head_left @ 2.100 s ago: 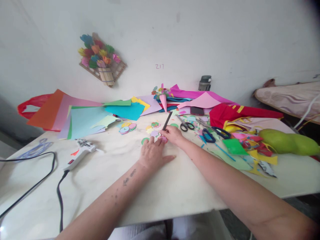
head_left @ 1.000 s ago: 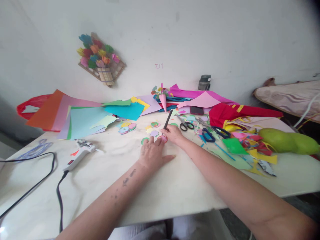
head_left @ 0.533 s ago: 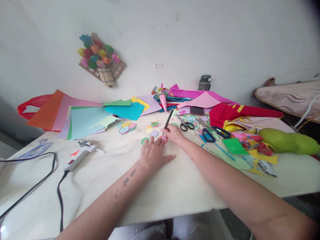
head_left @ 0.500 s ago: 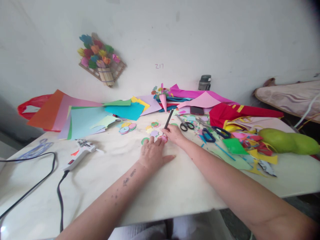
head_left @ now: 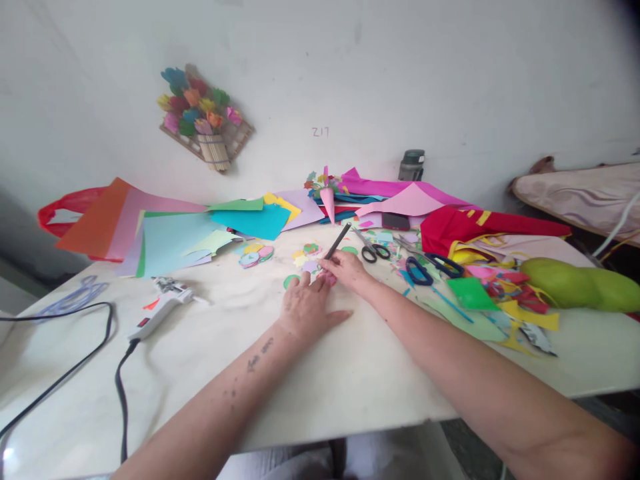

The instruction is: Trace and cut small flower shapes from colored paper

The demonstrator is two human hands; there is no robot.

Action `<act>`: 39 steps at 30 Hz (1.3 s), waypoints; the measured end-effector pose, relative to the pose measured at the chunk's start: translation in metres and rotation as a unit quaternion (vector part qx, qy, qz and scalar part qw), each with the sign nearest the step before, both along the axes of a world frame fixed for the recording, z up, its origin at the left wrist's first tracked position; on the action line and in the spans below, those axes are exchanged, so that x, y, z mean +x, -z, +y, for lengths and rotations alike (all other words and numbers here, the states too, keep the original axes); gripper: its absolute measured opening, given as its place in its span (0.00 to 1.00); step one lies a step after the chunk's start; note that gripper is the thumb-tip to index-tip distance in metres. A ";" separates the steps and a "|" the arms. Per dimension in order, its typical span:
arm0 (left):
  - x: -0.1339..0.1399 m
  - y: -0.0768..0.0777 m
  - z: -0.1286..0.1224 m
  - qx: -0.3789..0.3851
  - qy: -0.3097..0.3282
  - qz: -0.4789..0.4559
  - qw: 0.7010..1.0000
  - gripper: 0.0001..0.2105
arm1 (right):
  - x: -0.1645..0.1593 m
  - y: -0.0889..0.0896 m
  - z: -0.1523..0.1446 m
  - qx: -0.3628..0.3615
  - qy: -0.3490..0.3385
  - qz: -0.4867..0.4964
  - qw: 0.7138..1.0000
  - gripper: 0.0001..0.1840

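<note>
One black pencil (head_left: 339, 241) leans in the right hand (head_left: 346, 268), pinched between thumb and fingers, its upper end tilted away to the right; its lower tip is hidden at the fingertips, so I cannot tell whether it touches paper. Just beside it the left hand (head_left: 306, 307) lies palm down on the white table (head_left: 210, 387), fingers slightly spread and thumb stretched out to the right. Its fingertips reach a pink paper piece (head_left: 329, 279), which lies on the table right below the right hand (the left fingers cover part of it). A green paper disc (head_left: 291, 281) shows at the left fingertips, and a small pile of pastel cutouts (head_left: 257, 254) lies farther left. Black-handled scissors (head_left: 374, 252) rest near the right hand, with blue-handled scissors (head_left: 419, 271) beyond them. Well apart, to the left, a white glue gun (head_left: 161, 310) lies on its side, trailing a black cord (head_left: 121, 387).
</note>
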State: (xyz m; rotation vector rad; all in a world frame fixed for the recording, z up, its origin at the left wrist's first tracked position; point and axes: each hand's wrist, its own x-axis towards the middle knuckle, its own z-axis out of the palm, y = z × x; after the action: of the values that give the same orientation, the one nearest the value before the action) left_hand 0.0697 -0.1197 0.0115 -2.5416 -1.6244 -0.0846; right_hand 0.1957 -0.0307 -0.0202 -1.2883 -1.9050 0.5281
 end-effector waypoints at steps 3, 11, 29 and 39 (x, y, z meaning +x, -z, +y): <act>-0.001 0.001 -0.001 0.003 -0.020 0.007 1.000 0.32 | 0.000 0.000 0.002 -0.013 -0.001 0.001 1.000 0.16; -0.002 0.005 0.000 -0.036 -0.078 0.028 0.996 0.37 | 0.001 -0.001 0.003 -0.030 -0.011 0.011 0.999 0.17; -0.004 0.003 0.000 -0.077 -0.083 0.024 0.993 0.37 | -0.001 -0.003 0.000 -0.042 -0.025 -0.031 0.998 0.18; -0.004 0.004 0.001 -0.069 -0.080 0.025 0.994 0.38 | -0.002 -0.006 -0.003 -0.058 -0.034 -0.036 0.997 0.18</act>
State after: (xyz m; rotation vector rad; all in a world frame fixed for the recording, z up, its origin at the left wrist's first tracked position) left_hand 0.0661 -0.1190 0.0080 -2.4757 -1.8681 0.1088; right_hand 0.1940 -0.0337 -0.0140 -1.3367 -2.0091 0.6433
